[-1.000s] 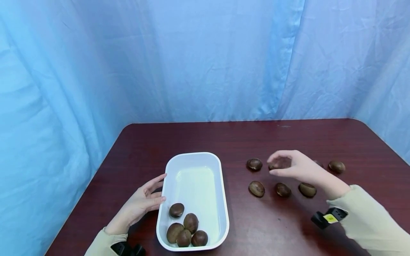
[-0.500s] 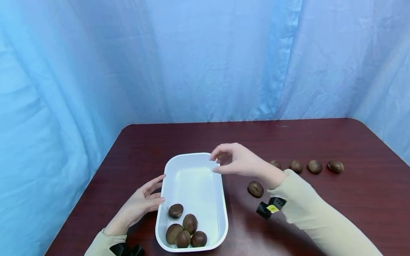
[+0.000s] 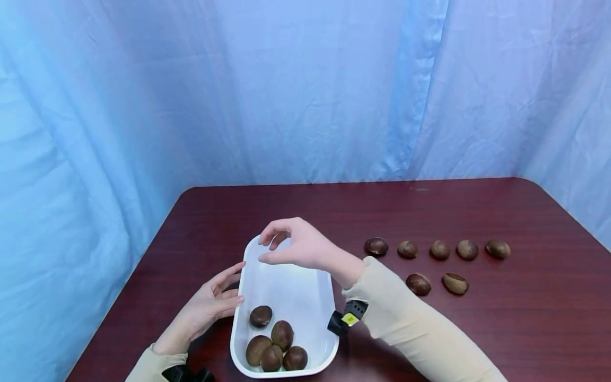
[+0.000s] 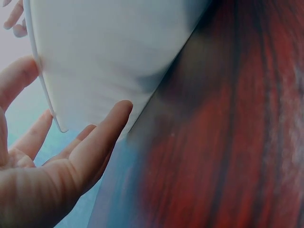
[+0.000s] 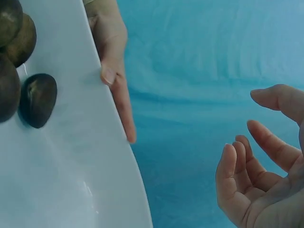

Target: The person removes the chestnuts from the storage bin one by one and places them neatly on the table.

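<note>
A white rectangular tray (image 3: 305,294) holds several brown chestnuts (image 3: 271,357) bunched at its near end. My left hand (image 3: 207,307) lies along the tray's left side, its fairly straight fingers touching the rim and outer wall. Over the far half of the tray hovers my right hand (image 3: 303,246). In the right wrist view, the fingers of that hand (image 5: 266,175) are loosely bent, thumb and index apart, with nothing between them. More chestnuts (image 3: 439,250) lie on the table to the right, in a back row and a front row. My right sleeve covers part of the front row.
The dark red-brown table (image 3: 477,339) has rounded far corners. Blue curtains (image 3: 305,95) hang behind and beside it. Each wrist carries a small black camera, the right one (image 3: 347,317) close to the tray's right rim.
My right hand has moved left from above the table chestnuts to over the tray, its fingers still empty. The left hand has stayed at the tray's side.
</note>
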Tool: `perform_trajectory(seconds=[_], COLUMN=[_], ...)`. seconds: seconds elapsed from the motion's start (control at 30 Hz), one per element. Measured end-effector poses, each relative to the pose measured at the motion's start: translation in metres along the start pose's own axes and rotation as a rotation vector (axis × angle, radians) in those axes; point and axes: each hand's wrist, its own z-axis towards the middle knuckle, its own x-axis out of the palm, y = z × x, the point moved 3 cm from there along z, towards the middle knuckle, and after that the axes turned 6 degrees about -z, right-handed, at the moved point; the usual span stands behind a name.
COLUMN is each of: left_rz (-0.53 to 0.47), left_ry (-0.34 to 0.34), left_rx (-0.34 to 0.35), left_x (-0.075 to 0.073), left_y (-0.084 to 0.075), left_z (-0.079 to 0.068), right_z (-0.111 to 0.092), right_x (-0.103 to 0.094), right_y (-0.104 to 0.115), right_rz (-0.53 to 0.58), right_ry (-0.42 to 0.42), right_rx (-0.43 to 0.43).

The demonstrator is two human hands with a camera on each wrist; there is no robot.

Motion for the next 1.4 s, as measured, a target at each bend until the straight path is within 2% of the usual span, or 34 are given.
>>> perform_trajectory(seconds=[0.6, 0.9, 1.0, 1.2, 1.4], left_rz=[-0.021, -0.028, -0.025, -0.028, -0.030], left_ry=[0.010, 0.009, 0.011, 0.033, 0.042], left_rx=[-0.005, -0.002, -0.004, 0.011, 0.020], left_x=[0.002, 0.002, 0.002, 0.001, 0.002], left_y=[-0.002, -0.002, -0.001, -0.001, -0.002], left_z=[-0.001, -0.002, -0.001, -0.001, -0.001], right_z=[0.019, 0.021, 0.020, 0.017, 0.015], right_x=[0.053, 0.064, 0.067, 0.075, 0.081], right_y=[-0.025, -0.033, -0.036, -0.040, -0.041], right_rz=[0.018, 0.020, 0.005, -0.027, -0.084], right_ry=[0.056, 0.100, 0.149, 0.299, 0.365], right_rx=[0.072, 0.151, 0.196, 0.284, 0.328])
